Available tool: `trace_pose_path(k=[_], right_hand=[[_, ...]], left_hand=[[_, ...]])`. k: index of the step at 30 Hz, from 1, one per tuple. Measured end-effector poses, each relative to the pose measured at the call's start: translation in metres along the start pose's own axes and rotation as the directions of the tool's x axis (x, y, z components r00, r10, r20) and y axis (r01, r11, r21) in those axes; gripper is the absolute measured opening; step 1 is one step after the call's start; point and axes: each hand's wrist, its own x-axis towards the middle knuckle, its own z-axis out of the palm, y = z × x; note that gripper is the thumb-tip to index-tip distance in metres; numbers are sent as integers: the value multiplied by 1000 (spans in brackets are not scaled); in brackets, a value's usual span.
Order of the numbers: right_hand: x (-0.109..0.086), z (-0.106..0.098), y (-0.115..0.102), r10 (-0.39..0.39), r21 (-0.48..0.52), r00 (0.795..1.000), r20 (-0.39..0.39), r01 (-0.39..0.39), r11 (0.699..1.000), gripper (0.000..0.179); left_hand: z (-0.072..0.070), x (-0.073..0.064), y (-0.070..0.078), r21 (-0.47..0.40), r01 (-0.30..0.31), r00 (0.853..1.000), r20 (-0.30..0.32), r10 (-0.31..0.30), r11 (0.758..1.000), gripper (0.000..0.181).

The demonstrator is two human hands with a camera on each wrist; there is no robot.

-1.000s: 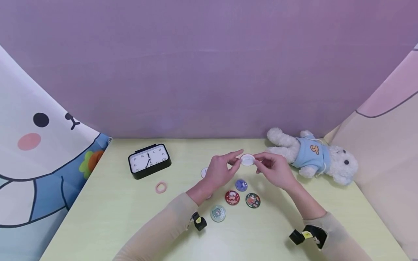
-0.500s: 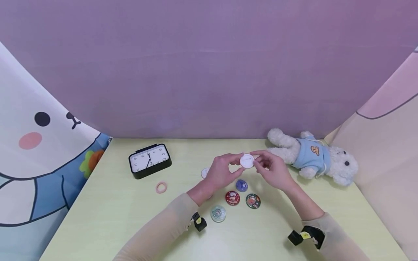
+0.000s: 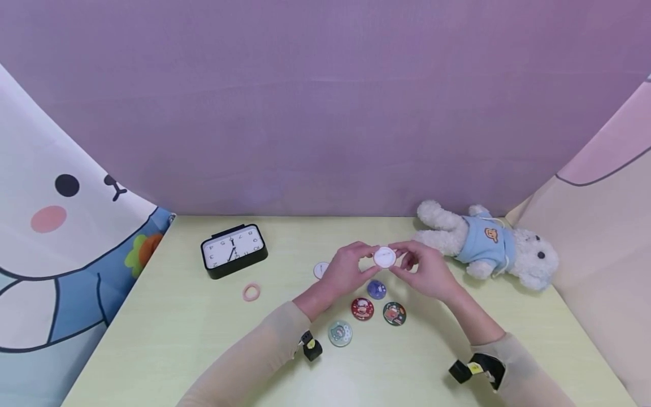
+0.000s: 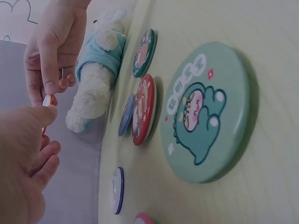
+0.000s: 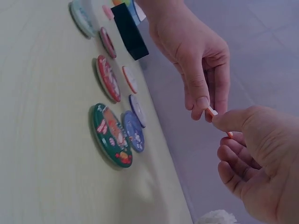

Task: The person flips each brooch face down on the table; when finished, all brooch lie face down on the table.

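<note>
A round badge (image 3: 384,257) is held up above the table with its white back towards the head camera. My left hand (image 3: 348,269) pinches it at its left edge, thumb below and fingers above. From the other side my right hand (image 3: 425,268) pinches its right edge between thumb and forefinger. An orange-red rim shows on the badge in both wrist views. Beneath the hands lie a blue badge (image 3: 377,289), a red badge (image 3: 363,309), a dark green badge (image 3: 394,314) and a light green badge (image 3: 340,333). Beside the left hand lies a white-backed badge (image 3: 320,269).
A black clock (image 3: 234,251) lies at the back left of the table (image 3: 168,339), with a pink ring (image 3: 251,292) in front of it. At the back right a white plush toy (image 3: 487,243) in a blue top lies on its back. A purple curtain (image 3: 325,113) hangs behind.
Between the hands the badge has tilted, so its white back faces the head camera more fully, and it has come slightly lower. My right thumb has shifted to its lower edge.
</note>
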Motion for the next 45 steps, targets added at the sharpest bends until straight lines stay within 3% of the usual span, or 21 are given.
trace_pose_path(k=[6,18,21,28,35,45], right_hand=[[-2,6,6,-11,-71,1000,17,12,997,39],[-1,19,16,23,-139,999,33,-18,990,36],[0,21,19,31,-149,999,32,-26,989,36],[2,31,28,47,-166,998,43,-39,985,33],[2,37,32,24,-194,998,49,-14,981,33],[2,43,28,84,-179,993,81,-68,982,22]], left_hand=[[6,2,-2,81,22,999,46,-26,997,46],[18,9,-12,214,6,991,130,-34,977,46],[20,13,-14,228,-2,987,154,-35,974,45],[23,15,-14,217,58,975,198,-102,974,41],[30,15,-19,246,47,974,204,-99,968,41],[33,15,-22,263,39,969,225,-101,964,30]])
